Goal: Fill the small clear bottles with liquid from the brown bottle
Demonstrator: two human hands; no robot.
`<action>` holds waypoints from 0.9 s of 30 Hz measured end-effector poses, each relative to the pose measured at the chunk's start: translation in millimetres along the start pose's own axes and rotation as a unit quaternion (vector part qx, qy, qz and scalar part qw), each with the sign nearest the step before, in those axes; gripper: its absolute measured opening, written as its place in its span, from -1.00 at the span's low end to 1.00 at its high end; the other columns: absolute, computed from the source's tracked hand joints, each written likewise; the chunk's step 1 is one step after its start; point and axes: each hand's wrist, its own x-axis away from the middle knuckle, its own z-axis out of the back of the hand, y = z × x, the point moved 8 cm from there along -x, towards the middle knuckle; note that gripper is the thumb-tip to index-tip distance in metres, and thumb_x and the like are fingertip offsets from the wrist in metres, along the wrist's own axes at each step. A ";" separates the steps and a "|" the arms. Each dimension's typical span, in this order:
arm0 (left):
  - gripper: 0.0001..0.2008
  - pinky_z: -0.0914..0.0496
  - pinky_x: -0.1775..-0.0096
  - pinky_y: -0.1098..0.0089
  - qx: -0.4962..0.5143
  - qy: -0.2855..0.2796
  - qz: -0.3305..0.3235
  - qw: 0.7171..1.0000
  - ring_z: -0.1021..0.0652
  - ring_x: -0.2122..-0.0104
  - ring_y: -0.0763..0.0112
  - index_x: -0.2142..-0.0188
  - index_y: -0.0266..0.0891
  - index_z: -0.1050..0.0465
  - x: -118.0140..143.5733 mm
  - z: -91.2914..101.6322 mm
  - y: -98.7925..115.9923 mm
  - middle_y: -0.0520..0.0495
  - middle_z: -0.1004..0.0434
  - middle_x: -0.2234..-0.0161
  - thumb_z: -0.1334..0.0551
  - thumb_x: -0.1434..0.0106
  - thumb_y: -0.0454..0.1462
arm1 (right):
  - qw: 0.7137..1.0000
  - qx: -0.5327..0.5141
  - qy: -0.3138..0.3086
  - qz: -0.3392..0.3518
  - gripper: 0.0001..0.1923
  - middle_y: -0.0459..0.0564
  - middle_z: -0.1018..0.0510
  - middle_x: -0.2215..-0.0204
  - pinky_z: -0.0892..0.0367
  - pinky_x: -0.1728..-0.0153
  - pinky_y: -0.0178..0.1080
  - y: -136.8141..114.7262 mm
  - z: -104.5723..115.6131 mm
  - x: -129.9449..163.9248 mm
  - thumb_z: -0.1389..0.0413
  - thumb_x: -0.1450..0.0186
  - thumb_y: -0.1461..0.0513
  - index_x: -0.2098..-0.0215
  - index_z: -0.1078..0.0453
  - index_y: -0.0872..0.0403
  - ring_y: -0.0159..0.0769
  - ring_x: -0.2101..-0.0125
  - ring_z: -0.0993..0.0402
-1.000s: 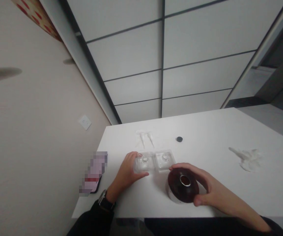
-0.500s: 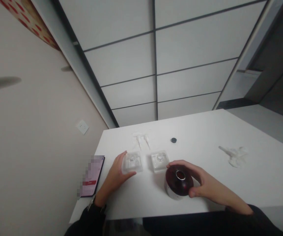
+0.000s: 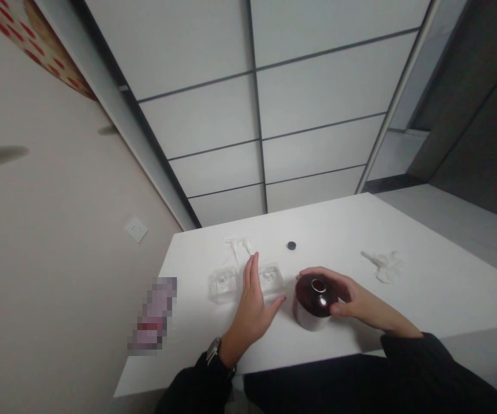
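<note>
My right hand (image 3: 352, 296) is wrapped round a dark red bottle (image 3: 315, 299) with a pale label and a round open neck; it stands upright on the table. My left hand (image 3: 255, 305) has its fingers stretched and its thumb apart, beside the right-hand clear square container (image 3: 272, 282), partly covering its left side. A second clear square container (image 3: 223, 284) stands to the left of that hand. Each container has a round opening on top. Whether my left hand touches the right-hand container is hard to tell.
Two white pump heads (image 3: 240, 247) lie behind the containers on the white table (image 3: 326, 230). A small dark cap (image 3: 291, 245) is to their right. A crumpled white tissue or plastic (image 3: 384, 265) lies farther right. A blurred-out phone or tablet (image 3: 151, 316) is at the left edge.
My left hand has let go of the left container and moved right to the other one. My right hand still holds the bottle. The camera view has shifted somewhat.
</note>
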 end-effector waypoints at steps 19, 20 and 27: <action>-0.20 -0.53 -0.15 -0.05 0.074 0.000 0.129 0.989 -0.37 -0.34 -0.13 -0.33 -0.03 -0.13 47.7 29.2 3.2 -0.27 -0.28 -0.37 -0.43 -0.17 -0.30 | 0.998 -0.047 0.029 0.015 -0.24 0.11 -0.46 -0.29 -0.08 -0.38 0.15 -0.5 4.1 1.1 -0.36 -0.17 -0.15 -0.25 -0.42 -0.08 0.13 -0.32 -0.32; -0.19 -0.54 -0.13 -0.04 0.065 0.005 0.129 0.990 -0.37 -0.34 -0.13 -0.34 -0.05 -0.13 49.9 38.3 6.8 -0.27 -0.27 -0.38 -0.43 -0.17 -0.29 | 0.998 -0.051 0.021 0.016 -0.23 0.13 -0.45 -0.30 -0.07 -0.38 0.17 0.0 -0.6 -1.0 -0.36 -0.18 -0.15 -0.27 -0.40 -0.08 0.11 -0.32 -0.32; -0.15 -0.55 -0.13 0.04 -0.039 -0.007 0.079 0.996 -0.38 -0.34 -0.06 -0.43 0.02 -0.12 44.1 93.3 30.0 -0.19 -0.31 -0.38 -0.42 -0.22 -0.21 | 0.995 -0.086 -0.002 0.053 -0.25 0.14 -0.43 -0.31 -0.10 -0.38 0.16 1.0 -37.4 -16.9 -0.35 -0.22 -0.12 -0.27 -0.35 -0.07 0.04 -0.31 -0.33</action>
